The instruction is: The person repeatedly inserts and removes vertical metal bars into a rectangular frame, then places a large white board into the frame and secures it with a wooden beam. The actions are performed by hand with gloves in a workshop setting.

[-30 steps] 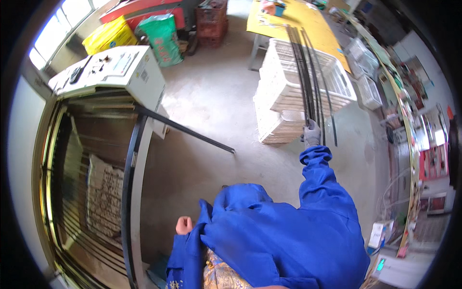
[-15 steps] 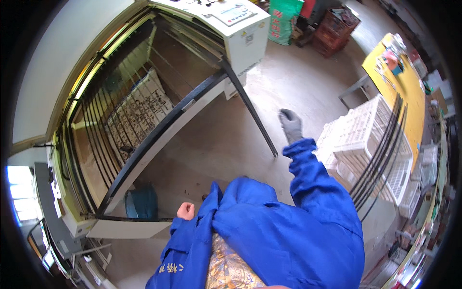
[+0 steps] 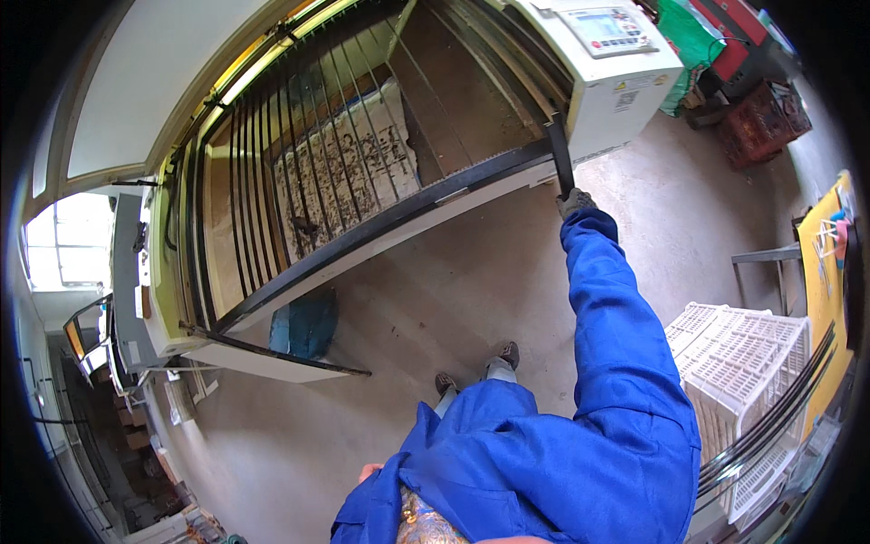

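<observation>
My right hand (image 3: 575, 201), in a grey glove, reaches out to the right front corner of a large white machine. Its fingers are closed round the outer end of a black bar (image 3: 562, 156) that sticks out from that corner. My left hand (image 3: 370, 471) is bare and close to my body; the blue sleeve hides most of it, and its fingers do not show. The machine's raised lid (image 3: 136, 100) leaves its bed of thin black slats (image 3: 349, 150) uncovered. Beneath the slats lies a pale sheet (image 3: 304, 177) strewn with dark scraps.
A control panel (image 3: 609, 32) tops the machine's right end. A second black bar (image 3: 299, 352) juts from its left front corner. White plastic crates (image 3: 739, 354) and long black strips (image 3: 770, 417) stand right, beside a yellow table (image 3: 820, 272). A blue bin (image 3: 308, 322) sits under the machine.
My right hand has gone from free air to the black bar's end and closed on it. The machine appears farther right in view. My left hand is now mostly hidden by the sleeve.
</observation>
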{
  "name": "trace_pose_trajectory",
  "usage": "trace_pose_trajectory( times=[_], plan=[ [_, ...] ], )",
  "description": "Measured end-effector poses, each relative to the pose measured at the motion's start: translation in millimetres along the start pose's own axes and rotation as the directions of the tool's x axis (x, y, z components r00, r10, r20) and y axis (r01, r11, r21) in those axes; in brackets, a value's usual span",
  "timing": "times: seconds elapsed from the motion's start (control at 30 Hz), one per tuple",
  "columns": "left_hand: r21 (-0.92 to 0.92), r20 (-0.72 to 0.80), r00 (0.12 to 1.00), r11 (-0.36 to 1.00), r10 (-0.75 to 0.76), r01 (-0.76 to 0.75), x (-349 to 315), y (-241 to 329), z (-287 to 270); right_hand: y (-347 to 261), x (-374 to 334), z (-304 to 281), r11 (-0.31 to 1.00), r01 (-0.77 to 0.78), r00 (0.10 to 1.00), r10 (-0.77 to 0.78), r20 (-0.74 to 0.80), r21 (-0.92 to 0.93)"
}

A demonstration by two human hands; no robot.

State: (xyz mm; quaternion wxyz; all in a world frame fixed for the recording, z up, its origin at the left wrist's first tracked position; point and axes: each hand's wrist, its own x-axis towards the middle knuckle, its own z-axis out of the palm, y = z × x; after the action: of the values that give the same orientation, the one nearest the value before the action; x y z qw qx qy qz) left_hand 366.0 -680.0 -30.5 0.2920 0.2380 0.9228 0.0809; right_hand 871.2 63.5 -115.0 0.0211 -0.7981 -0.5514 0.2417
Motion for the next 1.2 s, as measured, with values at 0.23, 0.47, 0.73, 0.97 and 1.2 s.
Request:
trace_pose_trajectory(
  times=[0.23,0.47,0.73,0.97,1.2],
  plan=[
    [0.056,0.047,0.999,0.998,-0.007,0.004,-13.0,26.3,6.8,5.5,23.8,-3.8,0.991,0.11,0.989,-0.101,0.108,-0.082],
    [0.089,0.041,0.999,0.996,-0.005,0.002,-17.5,36.9,-0.5,16.9,27.2,-5.6,0.977,0.188,0.978,-0.176,0.11,-0.104],
    [-0.02,-0.058,0.978,0.979,0.202,-0.204,-19.2,159.1,-29.7,50.7,-55.4,4.5,0.924,0.153,0.988,-0.13,-0.089,0.349],
    [-0.04,-0.187,0.343,0.342,0.92,-0.939,-33.7,393.8,-84.1,9.5,-218.6,25.8,0.73,0.518,0.803,-0.595,0.04,0.445],
    [0.448,0.243,0.062,-0.056,0.968,-0.892,-11.8,467.3,-130.0,-145.8,-416.8,8.0,0.434,0.829,0.26,-0.857,0.444,0.352]
  ],
)
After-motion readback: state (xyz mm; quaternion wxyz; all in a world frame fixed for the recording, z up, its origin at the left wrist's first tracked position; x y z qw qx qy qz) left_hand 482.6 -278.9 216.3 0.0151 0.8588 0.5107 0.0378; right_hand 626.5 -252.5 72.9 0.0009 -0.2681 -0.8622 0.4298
